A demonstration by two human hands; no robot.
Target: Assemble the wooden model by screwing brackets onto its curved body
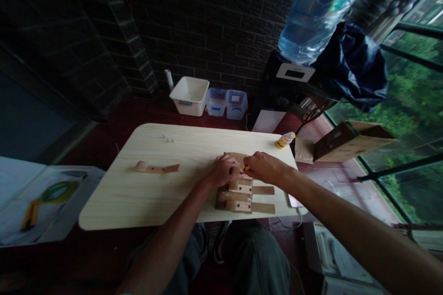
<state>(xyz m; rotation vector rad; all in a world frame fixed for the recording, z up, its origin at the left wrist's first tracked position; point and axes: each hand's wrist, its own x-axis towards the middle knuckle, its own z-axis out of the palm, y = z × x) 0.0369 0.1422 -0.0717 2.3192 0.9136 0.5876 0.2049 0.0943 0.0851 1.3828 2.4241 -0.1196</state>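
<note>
A brown wooden assembly (238, 197) sits near the front edge of the table, with dark screw heads on its strips and two strips jutting right. My left hand (224, 170) is closed over its upper left part, gripping a curved wooden piece. Just to the right, my right hand (261, 167) is closed around a small yellow screwdriver (247, 168), whose tip points at the assembly beside the left fingers. The fingers hide most of the tool and the contact spot. A separate curved wooden strip (158, 168) with two dark screws lies on the left of the table.
Several small screws (168, 139) lie at the back left of the pale table (114, 193). A clear bottle with yellow ends (285, 140) stands at the back right corner. White phone-like device (295, 201) with a cable rests at the right edge. Plastic bins (190, 107) stand beyond.
</note>
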